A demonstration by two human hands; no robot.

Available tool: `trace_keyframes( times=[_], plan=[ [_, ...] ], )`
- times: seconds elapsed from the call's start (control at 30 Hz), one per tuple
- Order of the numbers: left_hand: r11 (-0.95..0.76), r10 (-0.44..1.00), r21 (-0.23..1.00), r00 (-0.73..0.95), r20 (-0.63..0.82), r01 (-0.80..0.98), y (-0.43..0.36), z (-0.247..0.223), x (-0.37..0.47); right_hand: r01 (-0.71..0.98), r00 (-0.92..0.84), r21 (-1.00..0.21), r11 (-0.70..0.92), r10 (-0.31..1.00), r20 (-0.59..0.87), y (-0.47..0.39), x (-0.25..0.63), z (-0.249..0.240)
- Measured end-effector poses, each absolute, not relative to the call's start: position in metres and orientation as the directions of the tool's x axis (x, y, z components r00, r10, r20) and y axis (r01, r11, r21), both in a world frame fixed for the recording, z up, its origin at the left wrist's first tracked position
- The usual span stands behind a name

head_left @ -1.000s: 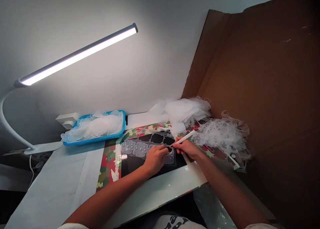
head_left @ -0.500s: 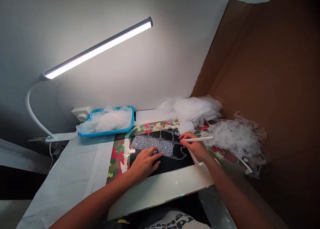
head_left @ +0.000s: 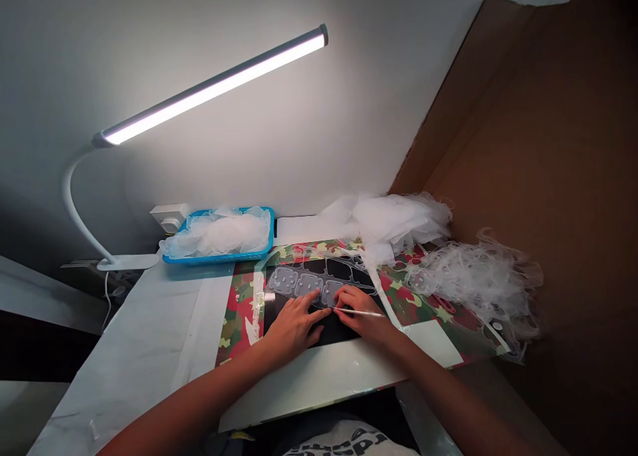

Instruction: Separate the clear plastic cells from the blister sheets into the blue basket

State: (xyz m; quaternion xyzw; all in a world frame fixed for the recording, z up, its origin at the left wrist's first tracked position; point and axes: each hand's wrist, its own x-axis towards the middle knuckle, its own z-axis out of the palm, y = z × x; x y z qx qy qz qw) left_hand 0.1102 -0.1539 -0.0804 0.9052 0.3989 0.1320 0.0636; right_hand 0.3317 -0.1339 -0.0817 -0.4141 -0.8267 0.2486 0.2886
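On a black mat (head_left: 339,336) lies a thin translucent sheet (head_left: 284,281) with rounded, die-cut panels joined in a row. My left hand (head_left: 295,323) rests flat on its lower edge, fingers spread. Close beside it, my right hand (head_left: 359,311) pinches a slim white stick-like tool (head_left: 366,313), whose tip touches or nearly touches the sheet's lower edge by my left fingertips. The tool's exact kind is too small to make out. My right fingers hide part of the right-hand panels.
A blue basket (head_left: 219,259) of translucent pieces stands at the back left. Another pile of pieces (head_left: 399,220) lies at the back, with tangled clear scraps (head_left: 473,276) to the right. A lit lamp (head_left: 219,87) hangs overhead; a cardboard panel (head_left: 528,123) rises on the right.
My right hand has moved left and toward me with the white tool, from the sheet's right side to beside my left hand. My left hand stays on the sheet. The view has shifted slightly.
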Motion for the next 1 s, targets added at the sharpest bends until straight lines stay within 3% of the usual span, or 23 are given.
trace_keyframes(
  times=[0.3, 0.47, 0.6, 0.7, 1.0],
  plan=[
    [-0.650, 0.748, 0.219, 0.664, 0.015, 0.727, -0.155, -0.066, 0.106, 0.550, -0.507, -0.637, 0.540, 0.822, 0.259, -0.138, 0.337, -0.082],
    [-0.636, 0.757, 0.226, 0.653, -0.002, 0.738, -0.157, -0.062, 0.107, 0.623, -0.515, -0.468, 0.627, 0.779, 0.358, -0.134, 0.333, -0.087],
    [-0.635, 0.758, 0.225, 0.652, -0.003, 0.739, -0.158, -0.063, 0.108, 0.613, -0.414, -0.573, 0.544, 0.839, 0.353, -0.134, 0.339, -0.075],
    [-0.633, 0.762, 0.220, 0.647, 0.008, 0.742, -0.158, -0.064, 0.108, 0.553, -0.464, -0.617, 0.560, 0.822, 0.330, -0.136, 0.341, -0.071],
    [-0.624, 0.767, 0.242, 0.642, 0.006, 0.743, -0.158, -0.061, 0.110, 0.605, -0.543, -0.461, 0.649, 0.760, 0.356, -0.137, 0.335, -0.097]
  ],
)
